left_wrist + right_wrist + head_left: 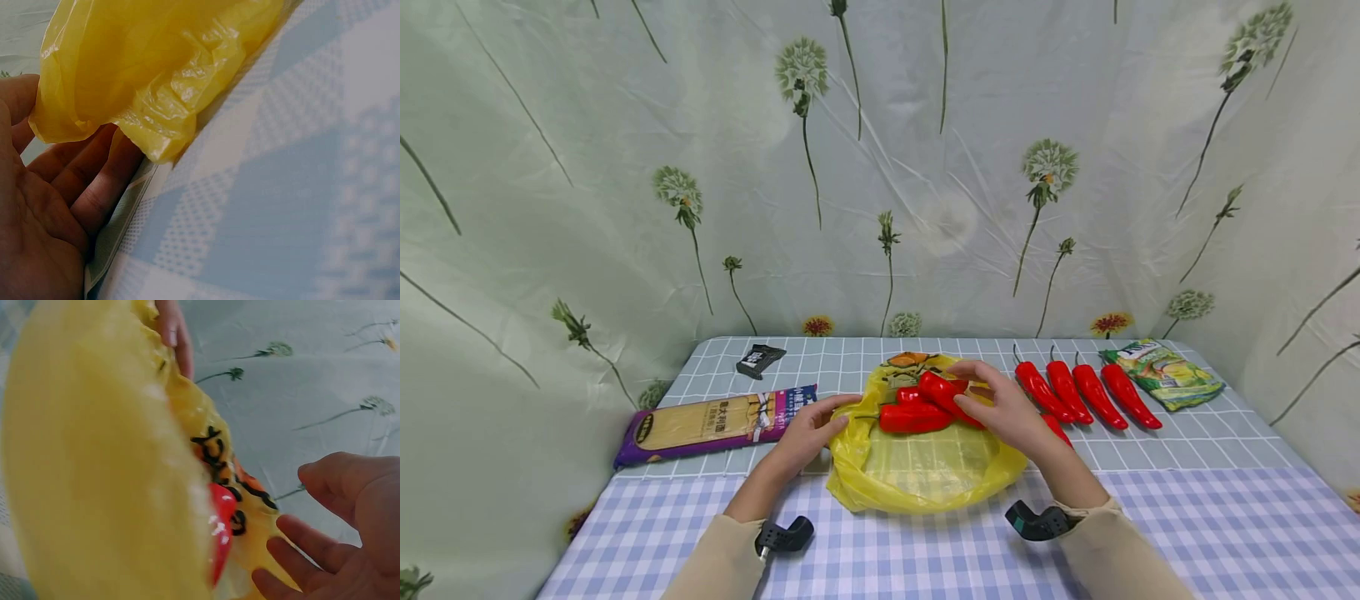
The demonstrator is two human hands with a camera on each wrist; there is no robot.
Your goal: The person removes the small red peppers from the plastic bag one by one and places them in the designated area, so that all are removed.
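Left hand (809, 432) touches yellow bag (917, 498) (fingers (95, 197) part-hidden; grip unclear); right hand (1007, 410) is spread.

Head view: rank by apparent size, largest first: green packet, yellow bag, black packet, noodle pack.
1. yellow bag
2. noodle pack
3. green packet
4. black packet
Apparent size only; distances from the camera differ.

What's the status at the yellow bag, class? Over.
Left hand touches rim of yellow bag. Right hand over bag, holding nothing. Red peppers inside. No obstruction visible.
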